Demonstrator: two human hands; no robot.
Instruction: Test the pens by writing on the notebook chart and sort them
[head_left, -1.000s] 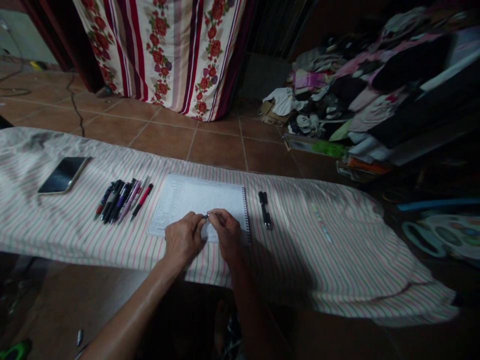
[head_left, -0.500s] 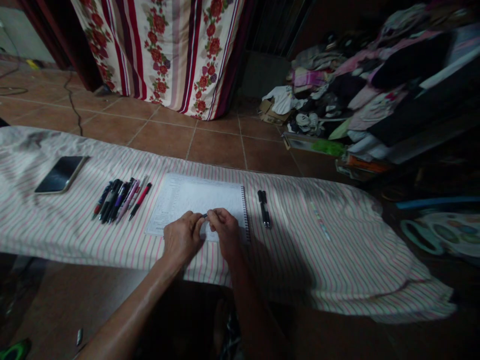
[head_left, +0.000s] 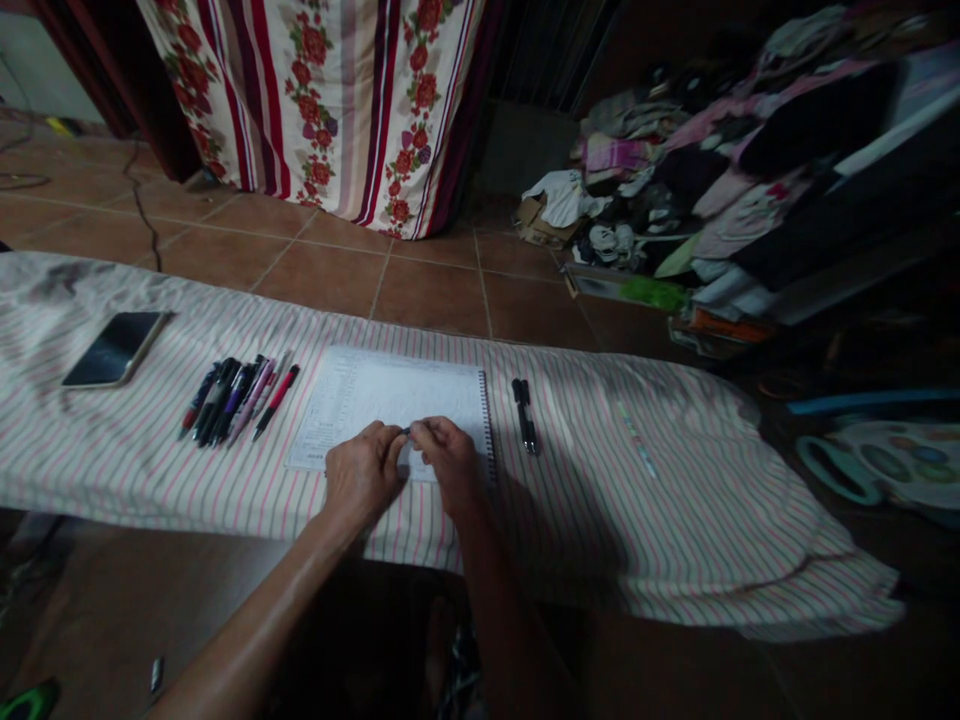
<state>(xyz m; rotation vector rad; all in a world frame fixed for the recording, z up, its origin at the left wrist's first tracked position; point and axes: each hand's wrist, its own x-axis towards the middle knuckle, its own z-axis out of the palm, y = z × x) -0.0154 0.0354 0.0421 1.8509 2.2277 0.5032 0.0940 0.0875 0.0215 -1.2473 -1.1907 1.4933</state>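
Above the lower part of an open spiral notebook (head_left: 390, 390), my left hand (head_left: 364, 468) and my right hand (head_left: 448, 458) meet fingertip to fingertip. Both are closed in a pinch on a small dark piece (head_left: 406, 431), mostly hidden by the fingers; its kind cannot be made out. Several pens (head_left: 229, 400) lie side by side left of the notebook, a red and black pen (head_left: 276, 402) at their right end. Right of the spiral binding lie black pens (head_left: 525, 415) close together. Farther right rests a thin, pale, multicoloured stick (head_left: 636, 440).
A striped cloth (head_left: 585, 520) covers the long, low surface. A phone (head_left: 116, 350) lies at its left end. Beyond are a tiled floor (head_left: 330, 265), a floral curtain (head_left: 330, 110) and a heap of clothes (head_left: 697, 170). A small cylinder (head_left: 157, 674) lies on the floor at lower left.
The whole view has shifted very slightly. Both hands keep their pinch on the small dark piece in nearly the same place.
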